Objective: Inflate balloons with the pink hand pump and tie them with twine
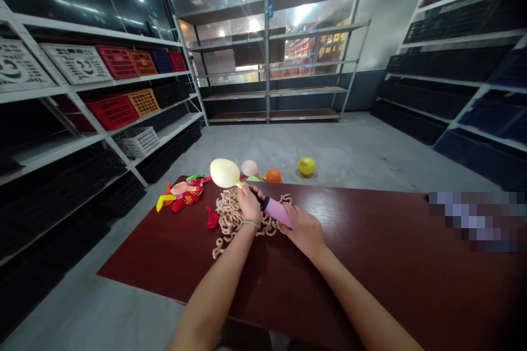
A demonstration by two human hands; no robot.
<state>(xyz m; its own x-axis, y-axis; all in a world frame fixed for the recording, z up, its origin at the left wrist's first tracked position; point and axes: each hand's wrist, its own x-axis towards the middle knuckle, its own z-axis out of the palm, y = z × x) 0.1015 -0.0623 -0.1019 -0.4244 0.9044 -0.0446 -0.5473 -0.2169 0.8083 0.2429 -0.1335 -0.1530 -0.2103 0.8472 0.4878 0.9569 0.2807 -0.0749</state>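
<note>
A pale yellow balloon (225,173), partly inflated, sits on the nozzle end of a pink and black hand pump (278,213). My left hand (249,205) is closed around the balloon's neck and the pump's front end. Around the pink rear part of the pump, my right hand (303,229) is closed. Beneath both hands lies a heap of beige curly cord-like pieces (229,212), partly hidden by my left hand. A small red balloon (212,218) lies flat at the heap's left side.
Several limp coloured balloons (183,194) lie at the dark red table's (349,263) far left. Past its far edge are inflated balloons: pinkish (249,168), orange (273,175) and yellow (307,166). Shelves (267,66) with crates (117,60) line the room. A pixelated patch covers the table's right.
</note>
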